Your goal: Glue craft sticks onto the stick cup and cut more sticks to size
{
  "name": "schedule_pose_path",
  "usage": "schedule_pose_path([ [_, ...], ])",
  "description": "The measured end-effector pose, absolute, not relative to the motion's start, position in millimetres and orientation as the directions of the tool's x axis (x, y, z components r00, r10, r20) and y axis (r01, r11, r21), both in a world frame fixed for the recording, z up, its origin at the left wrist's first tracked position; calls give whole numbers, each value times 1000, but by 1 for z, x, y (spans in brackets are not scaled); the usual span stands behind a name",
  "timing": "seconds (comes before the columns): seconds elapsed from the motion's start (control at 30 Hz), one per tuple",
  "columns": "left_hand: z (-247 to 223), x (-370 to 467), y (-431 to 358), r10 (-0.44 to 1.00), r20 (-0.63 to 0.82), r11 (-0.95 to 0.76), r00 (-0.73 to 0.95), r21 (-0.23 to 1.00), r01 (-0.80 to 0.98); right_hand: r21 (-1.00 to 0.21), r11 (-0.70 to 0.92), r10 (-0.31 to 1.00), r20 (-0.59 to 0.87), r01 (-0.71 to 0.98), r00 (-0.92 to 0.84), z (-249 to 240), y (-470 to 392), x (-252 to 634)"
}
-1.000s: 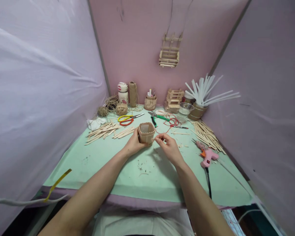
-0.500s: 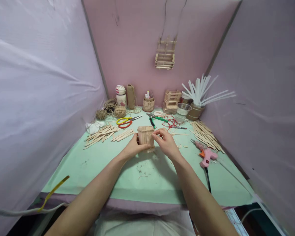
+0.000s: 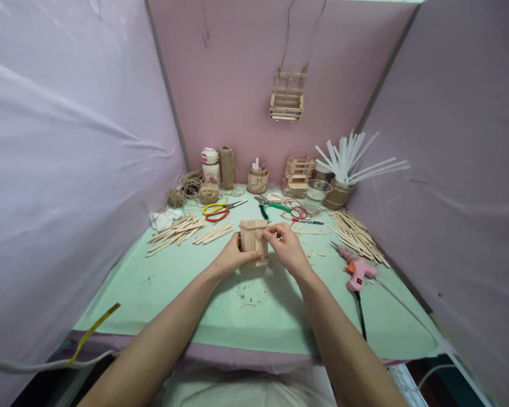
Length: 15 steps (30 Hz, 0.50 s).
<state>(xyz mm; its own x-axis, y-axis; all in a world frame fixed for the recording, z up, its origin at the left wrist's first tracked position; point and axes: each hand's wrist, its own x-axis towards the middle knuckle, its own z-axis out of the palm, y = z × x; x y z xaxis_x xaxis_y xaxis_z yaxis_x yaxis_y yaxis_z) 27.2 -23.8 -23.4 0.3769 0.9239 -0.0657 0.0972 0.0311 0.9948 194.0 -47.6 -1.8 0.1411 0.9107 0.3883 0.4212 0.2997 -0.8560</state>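
Observation:
A small upright holder made of wooden craft sticks point(image 3: 249, 237), with a trim band round its top, is in front of me above the green tablecloth. My left hand point(image 3: 233, 255) is closed round its left side, the thumb lying across the lower front. At the upper right of the holder's front, my right hand point(image 3: 285, 244) is pinched close against the surface. A small pale piece shows by those fingertips, but its kind is too small to make out.
Craft sticks point(image 3: 176, 233) lie left, more sticks point(image 3: 358, 237) right. A pink glue gun point(image 3: 358, 272) rests on the right with its cord. Behind are scissors point(image 3: 216, 211), pliers point(image 3: 275, 204), red wire point(image 3: 297, 210), twine point(image 3: 208, 193), a clear cup point(image 3: 316, 195) and white glue sticks point(image 3: 345, 158).
The holder has turned slightly in my left hand, so its front faces me more squarely. My right fingertips stay at its upper right. The whole view has shifted a little.

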Motion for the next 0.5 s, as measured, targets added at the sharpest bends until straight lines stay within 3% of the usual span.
schedule_pose_path([
  [0.5,-24,28,-25,926,-70,50,370,997,64,-851,265,890,397,453,224,-4,-48,186],
])
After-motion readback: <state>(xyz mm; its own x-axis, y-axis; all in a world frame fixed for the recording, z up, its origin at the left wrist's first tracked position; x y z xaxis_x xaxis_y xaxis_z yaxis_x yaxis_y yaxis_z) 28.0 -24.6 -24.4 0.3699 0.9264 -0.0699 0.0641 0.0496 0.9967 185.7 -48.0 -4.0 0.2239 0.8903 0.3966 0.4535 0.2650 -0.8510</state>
